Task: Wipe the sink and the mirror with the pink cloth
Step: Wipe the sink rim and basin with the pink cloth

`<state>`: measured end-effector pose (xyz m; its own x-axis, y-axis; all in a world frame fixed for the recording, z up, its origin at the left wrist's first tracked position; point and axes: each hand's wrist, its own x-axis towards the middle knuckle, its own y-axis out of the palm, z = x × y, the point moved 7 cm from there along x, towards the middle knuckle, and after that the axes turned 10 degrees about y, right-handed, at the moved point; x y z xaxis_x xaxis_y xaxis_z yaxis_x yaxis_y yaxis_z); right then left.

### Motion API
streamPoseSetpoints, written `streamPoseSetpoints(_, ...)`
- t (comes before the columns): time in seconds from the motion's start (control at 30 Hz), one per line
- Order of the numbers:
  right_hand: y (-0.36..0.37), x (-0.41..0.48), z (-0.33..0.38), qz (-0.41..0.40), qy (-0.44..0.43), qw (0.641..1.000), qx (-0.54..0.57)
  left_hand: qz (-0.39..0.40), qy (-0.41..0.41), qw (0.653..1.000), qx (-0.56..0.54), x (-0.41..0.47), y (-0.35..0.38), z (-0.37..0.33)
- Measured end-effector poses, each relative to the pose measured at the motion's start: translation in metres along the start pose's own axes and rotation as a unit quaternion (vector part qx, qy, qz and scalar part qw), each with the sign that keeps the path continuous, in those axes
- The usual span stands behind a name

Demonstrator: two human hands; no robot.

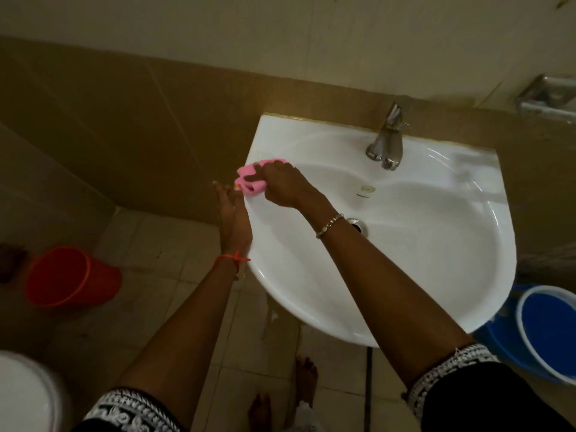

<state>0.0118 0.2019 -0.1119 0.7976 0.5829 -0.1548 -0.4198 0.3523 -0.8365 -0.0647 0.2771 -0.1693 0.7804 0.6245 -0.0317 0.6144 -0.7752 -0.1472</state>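
A white wall-mounted sink (436, 260) fills the middle right of the head view, with a metal tap (386, 145) at its back and a drain (357, 226) in the bowl. My right hand (280, 185) presses a bunched pink cloth (249, 176) onto the sink's left rim. My left hand (233, 219) lies flat against the outer left edge of the sink, just below the cloth, fingers extended. No mirror is in view.
An orange bucket (71, 275) stands on the tiled floor at the left. A blue bucket (548, 332) sits under the sink's right side. A white round object (25, 397) is at the bottom left. A metal soap holder (548, 95) hangs on the wall, upper right.
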Motion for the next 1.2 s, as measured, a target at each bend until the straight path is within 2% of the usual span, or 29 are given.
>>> streamPoseSetpoints(0.1, 0.017, -0.009, -0.012, 0.056, 0.023, 0.998, -0.011, 0.008, 0.016, 0.999, -0.031, -0.003, -0.001, -0.003)
streamPoseSetpoints(0.23, 0.028, -0.031, -0.022, 0.123, 0.008, 0.99, 0.067, 0.036, 0.016, 0.999, -0.017, -0.005, -0.001, -0.008)
streamPoseSetpoints(0.4, 0.039, -0.067, -0.05, 0.271, 0.009, 0.957, 0.107, 0.043, 0.025, 0.999, 0.001, -0.004, 0.001, -0.009)
streamPoseSetpoints(0.47, 0.031, -0.075, -0.072, 0.29, 0.05, 0.943, 0.155, 0.04, 0.024, 0.999, 0.016, -0.002, 0.002, -0.007)
streamPoseSetpoints(0.53, 0.012, -0.08, -0.101, 0.236, 0.116, 0.928, 0.263, 0.044, 0.022, 0.998, 0.026, -0.001, 0.003, -0.003)
streamPoseSetpoints(0.6, -0.007, -0.083, -0.127, 0.131, 0.189, 0.881, 0.413, 0.044, 0.019, 0.998, 0.031, 0.001, 0.002, 0.001)
streamPoseSetpoints(0.63, -0.016, -0.083, -0.137, 0.051, 0.209, 0.854, 0.473, 0.046, 0.017, 0.998, 0.032, 0.002, 0.002, 0.003)
streamPoseSetpoints(0.7, -0.026, -0.084, -0.15, -0.108, 0.246, 0.815, 0.513, 0.051, 0.018, 0.998, 0.036, 0.003, 0.002, 0.006)
streamPoseSetpoints(0.77, -0.015, -0.079, -0.145, -0.16, 0.282, 0.795, 0.513, 0.051, 0.019, 0.998, 0.043, 0.005, 0.002, 0.008)
streamPoseSetpoints(0.83, 0.01, -0.065, -0.137, -0.148, 0.291, 0.799, 0.504, 0.051, 0.026, 0.997, 0.048, 0.006, 0.002, 0.008)
streamPoseSetpoints(0.93, 0.043, -0.047, -0.116, -0.095, 0.292, 0.843, 0.441, 0.054, 0.031, 0.997, 0.041, 0.008, 0.002, 0.009)
streamPoseSetpoints(1.03, 0.053, -0.039, -0.095, -0.066, 0.24, 0.886, 0.392, 0.052, 0.034, 0.997, 0.034, 0.009, 0.003, 0.011)
streamPoseSetpoints(1.13, 0.054, -0.04, -0.078, 0.02, 0.162, 0.899, 0.407, 0.061, 0.034, 0.997, 0.038, 0.01, 0.003, 0.012)
streamPoseSetpoints(1.2, 0.053, -0.046, -0.067, 0.08, 0.12, 0.918, 0.37, 0.072, 0.033, 0.996, 0.037, 0.013, 0.004, 0.015)
